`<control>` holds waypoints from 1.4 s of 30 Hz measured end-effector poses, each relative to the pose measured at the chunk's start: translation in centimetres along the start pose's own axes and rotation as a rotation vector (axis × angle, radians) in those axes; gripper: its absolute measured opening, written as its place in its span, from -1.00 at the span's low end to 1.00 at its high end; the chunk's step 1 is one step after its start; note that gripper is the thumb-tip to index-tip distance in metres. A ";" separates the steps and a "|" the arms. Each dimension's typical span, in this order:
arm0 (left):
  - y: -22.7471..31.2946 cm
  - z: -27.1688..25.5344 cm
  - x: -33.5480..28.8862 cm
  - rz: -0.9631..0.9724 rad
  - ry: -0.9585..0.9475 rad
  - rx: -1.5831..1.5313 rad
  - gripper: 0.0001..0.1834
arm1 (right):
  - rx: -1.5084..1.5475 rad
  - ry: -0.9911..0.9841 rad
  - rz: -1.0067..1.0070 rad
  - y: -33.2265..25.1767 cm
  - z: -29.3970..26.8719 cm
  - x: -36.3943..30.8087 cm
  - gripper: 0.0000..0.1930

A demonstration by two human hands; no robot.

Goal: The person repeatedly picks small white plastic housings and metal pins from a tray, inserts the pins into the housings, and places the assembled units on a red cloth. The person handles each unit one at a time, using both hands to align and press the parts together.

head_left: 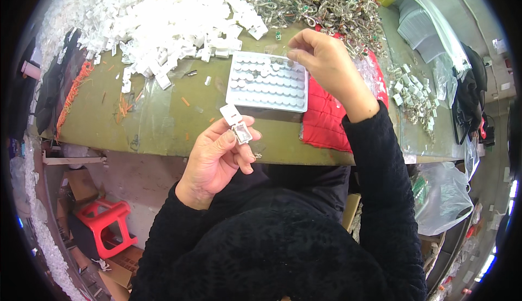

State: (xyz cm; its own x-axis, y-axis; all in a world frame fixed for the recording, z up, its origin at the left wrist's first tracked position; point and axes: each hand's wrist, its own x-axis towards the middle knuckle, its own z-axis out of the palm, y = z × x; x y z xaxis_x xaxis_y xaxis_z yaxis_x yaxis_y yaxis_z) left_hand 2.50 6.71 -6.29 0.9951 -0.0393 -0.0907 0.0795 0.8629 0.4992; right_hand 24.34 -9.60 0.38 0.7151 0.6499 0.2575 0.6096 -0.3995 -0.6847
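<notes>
My left hand (215,151) is closed on a small white hinged plastic case (241,132), its lid swung up and its shallow inside showing. Thumb and fingers pinch the case just in front of a white tray (266,105). Rows of small round white pieces (263,90) fill most of that tray, with a few lying loose on top. Over the tray's far right corner hovers my right hand (322,56), fingers curled and thumb drawn toward the fingertips. Whatever sits between those fingertips, if anything, is too small to make out.
A large heap of white plastic cases (147,13) covers the table's far left. Tangled clear and metallic pieces (321,2) pile up at the back. Red quilted cloth (326,127) lies right of the tray, near more small white pieces (413,92). A red stool (107,225) stands below left.
</notes>
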 end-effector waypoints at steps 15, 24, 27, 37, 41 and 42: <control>-0.2 0.2 0.5 -0.002 0.006 0.012 -0.59 | 0.110 0.013 0.077 0.2 -0.4 -1.8 -0.83; -0.3 0.9 0.8 0.008 0.030 0.023 -0.61 | -0.140 -0.009 -0.098 0.8 1.1 -2.3 -0.84; -0.2 1.0 0.9 0.014 0.036 0.024 -0.61 | -0.261 0.065 -0.214 1.1 1.7 -2.9 -0.85; -0.6 1.3 0.6 -0.008 0.068 -0.010 -0.66 | 0.015 -0.058 -0.405 -4.4 1.1 -6.6 -0.80; -0.9 1.7 0.6 -0.004 0.086 0.028 -0.70 | -0.147 -0.123 -0.614 -5.7 1.7 -7.6 -0.82; -1.0 1.7 0.4 -0.001 0.101 0.048 -0.71 | -0.194 -0.150 -0.661 -5.7 1.8 -7.6 -0.82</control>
State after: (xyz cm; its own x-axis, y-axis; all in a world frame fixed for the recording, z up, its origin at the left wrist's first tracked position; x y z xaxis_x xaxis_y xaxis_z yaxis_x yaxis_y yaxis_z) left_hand 2.96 4.94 -5.33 0.9842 0.0130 -0.1768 0.0858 0.8378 0.5393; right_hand 14.85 -11.07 1.06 0.1273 0.8727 0.4713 0.9600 0.0111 -0.2799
